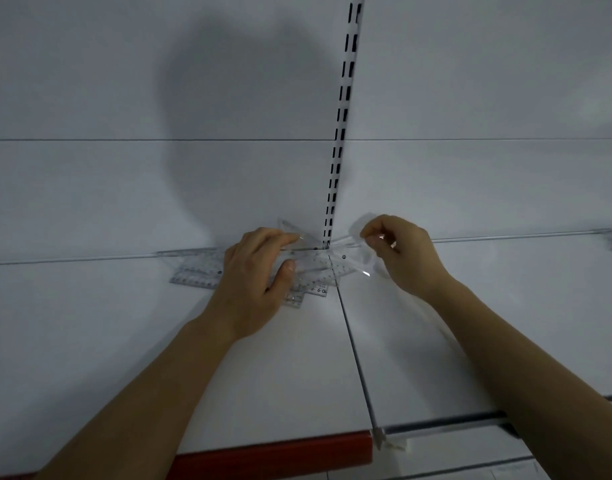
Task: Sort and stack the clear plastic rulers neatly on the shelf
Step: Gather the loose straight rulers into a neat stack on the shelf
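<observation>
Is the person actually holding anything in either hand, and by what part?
Left hand grips the clear rulers mid-pile; right hand pinches a clear piece at its edge.

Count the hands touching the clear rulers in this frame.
2. The left hand grips the pile of clear rulers on the shelf; the right hand pinches a clear piece just right of it.

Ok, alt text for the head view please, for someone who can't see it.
Two bare hands work a loose pile of clear rulers at the back of a white shelf. The left hand holds the pile; the right hand pinches a clear piece.
</observation>
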Action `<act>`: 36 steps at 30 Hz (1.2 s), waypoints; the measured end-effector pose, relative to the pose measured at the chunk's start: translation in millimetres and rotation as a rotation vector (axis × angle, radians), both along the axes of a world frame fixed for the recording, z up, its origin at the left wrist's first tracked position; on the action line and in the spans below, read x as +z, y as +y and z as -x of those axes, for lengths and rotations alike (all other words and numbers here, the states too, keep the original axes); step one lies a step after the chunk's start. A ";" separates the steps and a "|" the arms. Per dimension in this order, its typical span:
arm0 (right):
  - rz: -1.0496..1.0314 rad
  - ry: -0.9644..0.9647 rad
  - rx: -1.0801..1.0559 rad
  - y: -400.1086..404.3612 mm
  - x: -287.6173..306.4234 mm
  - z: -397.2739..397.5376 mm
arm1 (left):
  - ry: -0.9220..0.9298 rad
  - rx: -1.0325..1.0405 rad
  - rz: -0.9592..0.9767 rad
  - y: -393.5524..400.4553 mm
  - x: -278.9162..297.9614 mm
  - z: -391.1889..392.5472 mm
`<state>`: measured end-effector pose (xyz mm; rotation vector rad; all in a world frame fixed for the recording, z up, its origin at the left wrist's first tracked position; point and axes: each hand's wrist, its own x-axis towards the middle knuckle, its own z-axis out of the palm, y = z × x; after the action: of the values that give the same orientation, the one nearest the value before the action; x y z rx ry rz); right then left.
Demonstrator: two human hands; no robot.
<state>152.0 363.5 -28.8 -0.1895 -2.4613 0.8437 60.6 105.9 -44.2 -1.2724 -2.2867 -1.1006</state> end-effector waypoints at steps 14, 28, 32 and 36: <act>-0.014 0.011 0.121 -66.1 -8.1 37.2 | -0.094 0.117 -0.089 -15.2 7.4 9.2; -0.246 -0.339 0.160 -46.6 -18.6 29.3 | -0.049 0.145 -0.188 -15.2 7.5 9.4; -0.154 -0.345 0.176 -43.8 -16.7 28.6 | -0.040 0.112 -0.137 -12.4 3.0 10.0; -0.169 -0.486 0.185 -29.5 -5.4 22.5 | -0.034 0.081 -0.094 -12.4 0.1 11.0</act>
<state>129.5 334.0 -34.3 -0.1166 -3.0296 0.7225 49.7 93.5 -44.2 -1.1237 -2.2607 -1.1950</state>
